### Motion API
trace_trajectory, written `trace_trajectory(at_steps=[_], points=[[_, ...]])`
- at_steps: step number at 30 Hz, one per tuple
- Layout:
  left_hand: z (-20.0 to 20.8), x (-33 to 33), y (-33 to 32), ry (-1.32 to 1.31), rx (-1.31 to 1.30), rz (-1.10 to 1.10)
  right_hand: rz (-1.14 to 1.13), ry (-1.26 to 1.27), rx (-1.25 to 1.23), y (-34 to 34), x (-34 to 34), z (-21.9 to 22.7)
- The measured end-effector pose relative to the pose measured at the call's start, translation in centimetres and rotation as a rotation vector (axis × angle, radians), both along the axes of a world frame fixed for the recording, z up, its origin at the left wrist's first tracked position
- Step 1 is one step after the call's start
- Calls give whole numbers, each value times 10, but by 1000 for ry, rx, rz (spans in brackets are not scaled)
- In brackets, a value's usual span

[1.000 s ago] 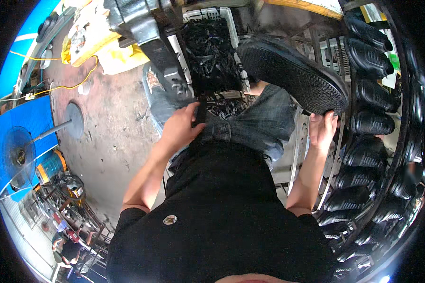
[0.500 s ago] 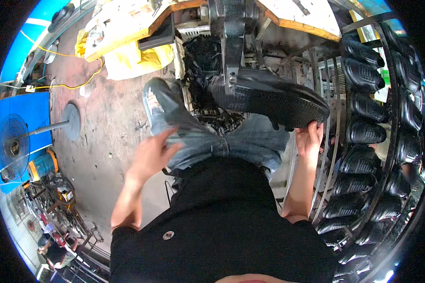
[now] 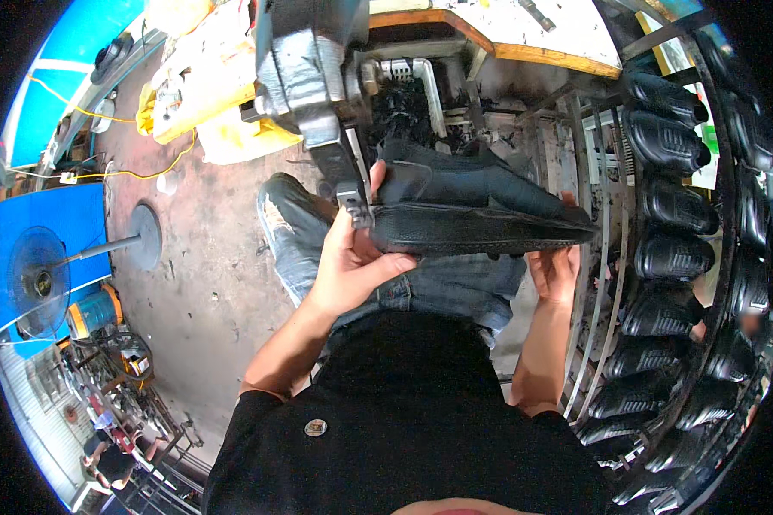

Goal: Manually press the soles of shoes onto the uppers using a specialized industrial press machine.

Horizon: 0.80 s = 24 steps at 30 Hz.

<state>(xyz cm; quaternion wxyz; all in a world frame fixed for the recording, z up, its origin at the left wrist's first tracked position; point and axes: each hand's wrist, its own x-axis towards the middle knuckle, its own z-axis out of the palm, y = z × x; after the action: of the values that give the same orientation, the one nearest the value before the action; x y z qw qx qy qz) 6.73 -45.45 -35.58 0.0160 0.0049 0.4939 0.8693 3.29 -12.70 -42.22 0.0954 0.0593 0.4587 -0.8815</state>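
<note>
A black shoe (image 3: pixel 481 230) lies across my lap area at hip width, turned on its side, with its long sole edge toward me. My left hand (image 3: pixel 352 270) is closed around its left end, thumb along the near edge and a finger showing beyond. At the tapering right end, my right hand (image 3: pixel 554 270) grips from below, its fingers partly hidden by the shoe. The dark metal machine arm (image 3: pixel 318 120) comes down from the top; its narrow tip (image 3: pixel 352 206) meets or overlaps the shoe's left end beside my left fingers. Whether they touch, I cannot tell.
Racks of black shoes (image 3: pixel 677 206) stand close on my right. White-topped benches (image 3: pixel 567 30) with wooden edges are ahead. Dark scraps (image 3: pixel 404 107) are piled beneath the machine. To the left stand a floor fan (image 3: pixel 41 279) and a yellow cable (image 3: pixel 176 163). Another person (image 3: pixel 112 463) is far left.
My left hand has come right, from open in the air to a hold on the shoe. The shoe has rolled and tilted, and the machine arm now stands farther left, at its end.
</note>
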Motion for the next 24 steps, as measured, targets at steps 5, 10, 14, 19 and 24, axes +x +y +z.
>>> trace_trajectory(at_steps=[5, 10, 14, 19, 24], points=[[-8, 9, -11, 13, -13, 36, 51, 116, 103, 1, -24, 17], [-20, 13, -17, -172, 98, 63, 26, 274, 359, -2, -44, 47], [-22, 13, -24, -95, 259, 202, 71, 393, 577, -25, -55, 73], [-18, 15, -44, -47, 339, 239, 156, 398, 577, -59, -56, 80], [-25, 24, -68, -11, 224, 284, 237, 337, 391, -83, -51, 66]])
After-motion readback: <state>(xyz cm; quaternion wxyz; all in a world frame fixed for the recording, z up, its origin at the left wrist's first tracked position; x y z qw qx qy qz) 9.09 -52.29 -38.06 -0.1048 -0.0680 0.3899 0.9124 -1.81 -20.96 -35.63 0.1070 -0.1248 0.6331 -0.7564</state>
